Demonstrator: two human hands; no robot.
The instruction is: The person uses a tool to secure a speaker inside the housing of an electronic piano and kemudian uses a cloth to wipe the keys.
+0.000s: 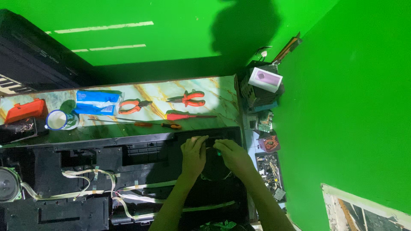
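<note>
Nearest, the open black chassis [107, 179] lies flat across the surface [150, 92], its inside facing up so the pale ribbon cables [92, 182] taped across it can be reached. One round speaker [7, 185] sits at its 9 o'clock end. Both hands work close together at the chassis's 1 o'clock corner: the left hand [193, 155] presses down with curled fingers, and the right hand [231, 156] pinches a small green-tipped tool [218, 152]; its grip looks closed. Beyond, towards 12 o'clock, tools lie side by side within reach: two pliers [187, 99], three screwdrivers [188, 116], one cup [57, 120], one blue packet [96, 102], one red case [25, 110].
</note>
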